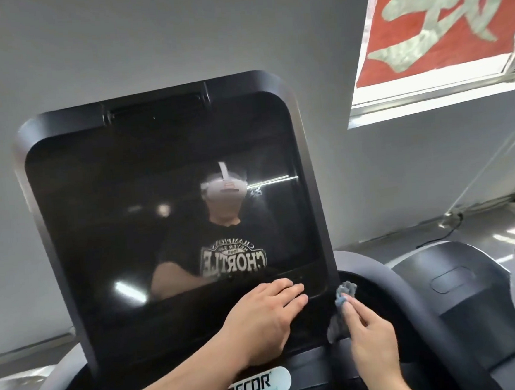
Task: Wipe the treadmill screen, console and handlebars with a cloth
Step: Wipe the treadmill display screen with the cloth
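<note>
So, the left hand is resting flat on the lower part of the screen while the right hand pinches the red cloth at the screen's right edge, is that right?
Not quite: the cloth is grey-blue, not red; the only red thing is the banner at the window. The rest holds in the head view: the left hand lies flat on the lower screen, and the right hand pinches the cloth at the screen's right edge.

We see the treadmill screen (166,219), a large dark glossy panel with rounded corners, switched off, tilted back in its black frame. At its lower right corner hangs the cloth (342,303), small, grey-blue and crumpled, touching the frame's edge. Below sits the black console (317,370) with a white logo plate.
</note>
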{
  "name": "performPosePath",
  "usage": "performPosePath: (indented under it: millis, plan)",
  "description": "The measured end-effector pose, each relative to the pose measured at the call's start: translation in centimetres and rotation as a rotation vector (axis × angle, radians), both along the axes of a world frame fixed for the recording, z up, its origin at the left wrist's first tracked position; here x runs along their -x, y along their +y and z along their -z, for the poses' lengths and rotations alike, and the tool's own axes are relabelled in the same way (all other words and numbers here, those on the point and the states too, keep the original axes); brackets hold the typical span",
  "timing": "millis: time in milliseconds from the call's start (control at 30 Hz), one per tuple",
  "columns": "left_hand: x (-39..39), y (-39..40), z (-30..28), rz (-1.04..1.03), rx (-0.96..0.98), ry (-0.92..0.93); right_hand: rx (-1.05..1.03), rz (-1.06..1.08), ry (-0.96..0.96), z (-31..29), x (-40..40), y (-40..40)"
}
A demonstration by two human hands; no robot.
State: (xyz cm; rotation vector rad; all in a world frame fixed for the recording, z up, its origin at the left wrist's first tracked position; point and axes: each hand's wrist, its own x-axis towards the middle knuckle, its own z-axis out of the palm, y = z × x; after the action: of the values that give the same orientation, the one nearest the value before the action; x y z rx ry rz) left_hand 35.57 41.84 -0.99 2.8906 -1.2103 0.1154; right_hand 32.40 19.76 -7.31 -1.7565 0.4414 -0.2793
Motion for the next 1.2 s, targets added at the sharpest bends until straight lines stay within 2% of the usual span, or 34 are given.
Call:
performPosePath:
  millis: [67, 133, 200, 267, 333, 467, 567, 667, 1000, 1100, 1200]
  plan:
    - [-0.2, 0.0, -0.3, 0.002, -0.011, 0.007, -0.177, 0.074, -0.104, -3.9, -0.8, 0.3]
    - [-0.4, -0.2, -0.8, 0.006, -0.032, 0.023, -0.188, 0.028, -0.234, -6.9, -2.1, 0.7]
    - [-0.7, -0.6, -1.3, 0.005, -0.050, 0.006, -0.006, -0.108, -0.292, -7.9, -3.9, 1.2]
    - [-0.8, -1.0, -1.5, 0.009, -0.050, -0.014, 0.294, -0.241, -0.312, -7.1, -5.6, 1.9]
    - [-0.7, -1.1, -1.3, 0.037, -0.053, -0.008, 0.502, -0.271, -0.359, -5.3, -6.8, 2.5]
    - [-0.9, -0.7, -0.5, 0.052, 0.004, 0.040, 0.646, -0.269, -0.491, -4.3, -9.0, 2.2]
    - [-1.6, -0.6, 0.0, 0.066, 0.023, 0.034, 0.659, -0.292, -0.541, -6.0, -11.8, 2.3]
    - [-2.5, -0.8, -0.1, 0.063, 0.027, 0.039, 0.594, -0.270, -0.488, -8.6, -14.7, 3.1]
    - [-3.5, -2.0, -2.0, 0.047, -0.010, -0.020, 0.721, -0.316, -0.487, -21.4, -24.4, 5.4]
    - [-3.6, -2.8, -2.0, 0.054, -0.004, -0.021, 0.727, -0.334, -0.487, -20.4, -23.6, 5.0]
    - [-3.5, -2.9, -2.0, 0.036, -0.031, -0.018, 0.715, -0.364, -0.518, -15.3, -19.9, 3.9]
